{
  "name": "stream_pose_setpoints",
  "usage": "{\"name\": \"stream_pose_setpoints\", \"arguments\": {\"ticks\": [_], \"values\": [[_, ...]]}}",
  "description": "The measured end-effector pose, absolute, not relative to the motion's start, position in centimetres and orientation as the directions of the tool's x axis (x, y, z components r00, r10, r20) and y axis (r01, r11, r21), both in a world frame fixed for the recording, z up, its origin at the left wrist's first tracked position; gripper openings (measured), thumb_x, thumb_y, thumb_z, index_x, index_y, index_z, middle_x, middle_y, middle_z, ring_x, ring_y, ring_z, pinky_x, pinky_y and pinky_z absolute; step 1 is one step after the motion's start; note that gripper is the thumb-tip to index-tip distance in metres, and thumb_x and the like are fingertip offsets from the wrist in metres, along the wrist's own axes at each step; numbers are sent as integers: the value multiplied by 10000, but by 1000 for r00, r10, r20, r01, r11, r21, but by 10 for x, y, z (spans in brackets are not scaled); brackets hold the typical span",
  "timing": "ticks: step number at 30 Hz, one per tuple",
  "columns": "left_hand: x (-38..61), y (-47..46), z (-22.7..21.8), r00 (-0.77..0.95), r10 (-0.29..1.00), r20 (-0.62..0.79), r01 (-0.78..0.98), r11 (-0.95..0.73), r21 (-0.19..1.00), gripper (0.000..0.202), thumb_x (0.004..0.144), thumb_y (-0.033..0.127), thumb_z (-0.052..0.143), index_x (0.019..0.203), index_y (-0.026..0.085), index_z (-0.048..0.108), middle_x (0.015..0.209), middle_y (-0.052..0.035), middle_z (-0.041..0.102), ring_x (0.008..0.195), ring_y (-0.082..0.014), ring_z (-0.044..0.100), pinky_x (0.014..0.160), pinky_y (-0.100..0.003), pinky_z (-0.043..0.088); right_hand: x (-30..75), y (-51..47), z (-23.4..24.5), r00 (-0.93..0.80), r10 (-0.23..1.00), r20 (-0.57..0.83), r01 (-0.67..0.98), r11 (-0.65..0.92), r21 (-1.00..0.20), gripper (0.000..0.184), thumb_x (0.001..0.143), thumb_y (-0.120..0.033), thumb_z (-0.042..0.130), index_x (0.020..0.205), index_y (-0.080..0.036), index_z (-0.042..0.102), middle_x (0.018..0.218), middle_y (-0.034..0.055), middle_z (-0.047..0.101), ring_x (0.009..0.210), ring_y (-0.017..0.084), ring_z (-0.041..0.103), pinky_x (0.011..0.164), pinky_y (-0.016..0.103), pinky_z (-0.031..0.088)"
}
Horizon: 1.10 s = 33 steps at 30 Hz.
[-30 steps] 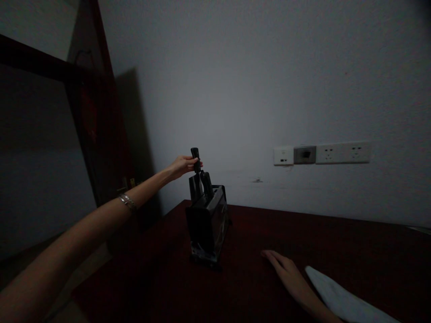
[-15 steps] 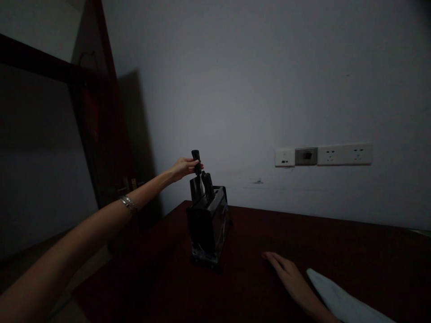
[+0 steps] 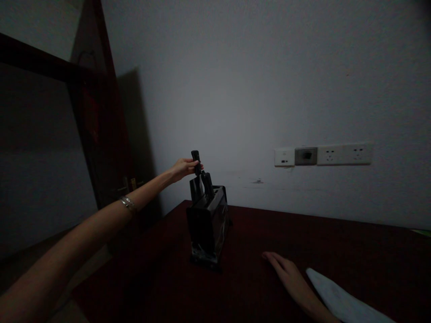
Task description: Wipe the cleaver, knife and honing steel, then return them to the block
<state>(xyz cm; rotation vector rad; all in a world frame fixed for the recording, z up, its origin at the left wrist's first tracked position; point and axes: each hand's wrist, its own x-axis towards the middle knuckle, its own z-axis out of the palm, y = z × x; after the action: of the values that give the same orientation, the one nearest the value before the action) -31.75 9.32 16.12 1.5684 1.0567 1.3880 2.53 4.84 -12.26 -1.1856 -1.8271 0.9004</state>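
Observation:
My left hand (image 3: 184,168) is closed around the black handle of a kitchen knife (image 3: 195,190). Its broad, dark blade sits partly down in a black knife block (image 3: 204,229), the lower part hidden inside. Just to the right, another black knife handle (image 3: 208,185) sticks up out of the block. The block stands upright on a dark red table (image 3: 256,287). My right hand (image 3: 286,273) lies flat on the table, right of the block and apart from it, fingers stretched out and holding nothing.
A pale, pointed flat piece (image 3: 340,296), perhaps cloth or paper, lies beside my right forearm. Wall sockets (image 3: 330,155) are set in the wall behind the table. At the left stands a dark red door (image 3: 111,112) with a handle. The room is dim.

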Motion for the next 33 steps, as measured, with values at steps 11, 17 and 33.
{"name": "stream_pose_setpoints", "arguments": {"ticks": [11,17,33], "values": [[-315,89,161,44,938,344,110,-346,932,120,757,150,590,818,54,631,855,-157,664,878,-219,623,901,-383,410,25,45,-118,-276,934,227,402,326,-855,520,775,-507,342,1002,-148,642,1114,85,625,1105,247,519,987,357,345],[-315,88,160,34,940,339,106,-341,934,110,766,142,579,810,56,633,864,-158,664,852,-210,629,900,-383,413,25,46,-118,-292,928,233,388,337,-858,512,782,-499,342,1000,-144,641,1111,85,626,1098,246,523,994,367,333],[-320,92,155,33,942,333,79,-335,939,127,768,133,581,844,40,621,860,-156,666,829,-201,635,915,-390,407,24,47,-119,-288,929,232,392,336,-856,542,781,-506,336,1028,-124,631,1131,98,613,1114,246,513,994,354,334]]}}
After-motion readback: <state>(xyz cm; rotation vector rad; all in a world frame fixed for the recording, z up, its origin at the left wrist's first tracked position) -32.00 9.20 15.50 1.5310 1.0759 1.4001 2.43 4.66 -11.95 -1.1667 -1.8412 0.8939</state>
